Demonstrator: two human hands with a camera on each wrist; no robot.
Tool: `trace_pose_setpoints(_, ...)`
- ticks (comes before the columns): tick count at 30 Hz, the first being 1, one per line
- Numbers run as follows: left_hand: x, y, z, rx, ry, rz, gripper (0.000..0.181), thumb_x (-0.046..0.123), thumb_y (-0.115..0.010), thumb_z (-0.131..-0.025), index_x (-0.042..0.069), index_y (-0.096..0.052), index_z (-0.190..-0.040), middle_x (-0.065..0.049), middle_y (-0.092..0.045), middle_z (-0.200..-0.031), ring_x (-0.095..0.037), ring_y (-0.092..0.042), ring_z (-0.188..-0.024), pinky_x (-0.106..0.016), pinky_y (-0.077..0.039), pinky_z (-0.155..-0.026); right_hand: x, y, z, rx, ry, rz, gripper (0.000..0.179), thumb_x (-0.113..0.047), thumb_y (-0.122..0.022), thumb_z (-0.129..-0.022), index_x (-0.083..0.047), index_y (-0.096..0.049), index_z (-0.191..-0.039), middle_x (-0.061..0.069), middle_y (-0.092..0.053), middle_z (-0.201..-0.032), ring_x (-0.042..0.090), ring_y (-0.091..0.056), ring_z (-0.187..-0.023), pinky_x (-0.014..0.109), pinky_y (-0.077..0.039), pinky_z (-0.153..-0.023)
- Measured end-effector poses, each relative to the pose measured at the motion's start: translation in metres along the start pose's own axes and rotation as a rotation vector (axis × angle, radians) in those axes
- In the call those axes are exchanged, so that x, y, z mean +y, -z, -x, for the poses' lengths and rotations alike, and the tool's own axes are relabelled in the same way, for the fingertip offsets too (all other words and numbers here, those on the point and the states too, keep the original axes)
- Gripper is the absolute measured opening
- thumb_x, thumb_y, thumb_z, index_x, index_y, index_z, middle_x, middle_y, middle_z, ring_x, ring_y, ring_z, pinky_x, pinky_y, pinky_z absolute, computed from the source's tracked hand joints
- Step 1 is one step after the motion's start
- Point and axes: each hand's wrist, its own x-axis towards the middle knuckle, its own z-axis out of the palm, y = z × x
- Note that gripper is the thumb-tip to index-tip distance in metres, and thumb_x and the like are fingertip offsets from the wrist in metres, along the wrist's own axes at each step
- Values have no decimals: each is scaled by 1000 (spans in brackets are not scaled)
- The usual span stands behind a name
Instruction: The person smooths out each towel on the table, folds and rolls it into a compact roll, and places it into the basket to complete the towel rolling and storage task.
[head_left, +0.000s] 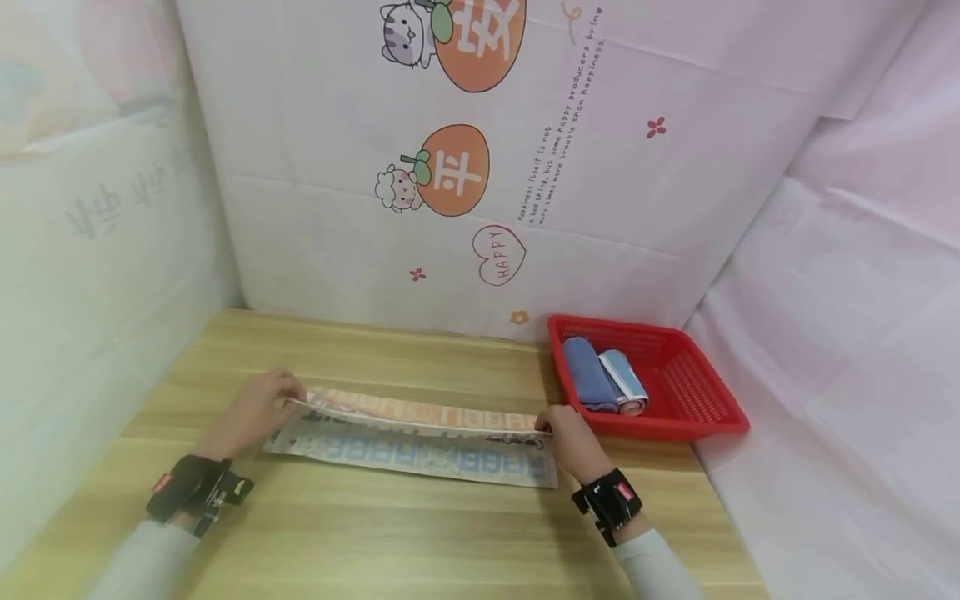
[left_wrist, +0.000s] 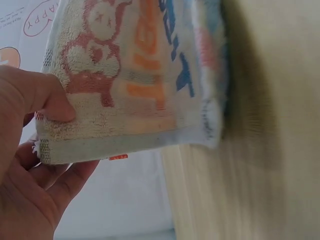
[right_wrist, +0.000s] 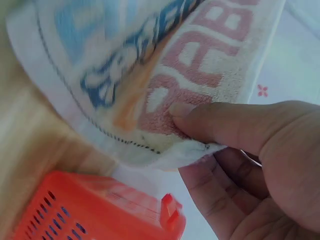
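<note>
A patterned towel (head_left: 427,454) with printed lettering stretches between the two hands above the wooden table, folded lengthwise into a long strip. At its left end, the left hand (head_left: 262,404) pinches the upper edge between thumb and fingers. The right hand (head_left: 570,437) pinches the same edge at the right end. In the left wrist view, the towel (left_wrist: 145,85) shows red, orange and blue letters, with the thumb on its front and fingers behind. In the right wrist view, its corner (right_wrist: 170,115) sits between thumb and fingers, and the lower layer sags.
A red plastic basket (head_left: 690,392) stands at the back right of the wooden table (head_left: 420,550), close to the right hand. Inside lie a rolled blue cloth (head_left: 588,375) and a rolled light-blue and pink cloth (head_left: 624,379). White printed sheets (head_left: 315,233) wall the table's back and sides.
</note>
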Motion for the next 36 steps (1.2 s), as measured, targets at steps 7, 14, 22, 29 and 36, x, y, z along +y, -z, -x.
trace_pose_setpoints(7, -1, -5, 27, -54, -6, -22, 24, -8, -74, -75, 14, -70, -82, 1, -67, -88, -23, -63, -84, -45, -57, -76, 2, -21, 23, 3, 83, -19, 24, 14, -79, -73, -6, -71, -82, 2, -69, -81, 16, -62, -76, 33, -54, -67)
trace_pose_setpoints(14, 3, -12, 43, -213, 47, -63, 20, 5, -80, -73, 16, -69, -86, 6, -65, -84, -14, -59, -78, -36, -53, -70, 1, -38, 31, -156, 83, 15, 12, -12, -81, -84, -7, -71, -87, 1, -62, -83, 12, -54, -76, 29, -49, -66)
trace_pose_setpoints(22, 15, -34, 32, -201, 3, -68, 53, 26, -82, -80, -1, -67, -123, -32, -59, -127, -47, -60, -110, -63, -50, -93, -22, -55, 25, -202, -31, -5, 49, -34, -69, -96, 4, -60, -127, 25, -58, -122, 41, -58, -112, 55, -50, -95)
trace_pose_setpoints(29, 16, -45, 23, -255, 96, -23, 70, 26, -86, -76, -5, -60, -133, -48, -39, -141, -63, -46, -125, -75, -38, -101, -27, -69, 11, -255, -136, 43, 63, -39, -68, -95, 7, -50, -135, 27, -51, -124, 47, -50, -116, 59, -45, -99)
trace_pose_setpoints(36, 6, -51, 4, -269, 159, -31, 78, 35, -83, -78, -2, -54, -141, -43, -35, -149, -62, -40, -132, -75, -31, -107, -16, -71, -17, -253, -156, 23, 65, -41, -68, -95, 9, -51, -134, 31, -51, -131, 50, -46, -128, 60, -36, -111)
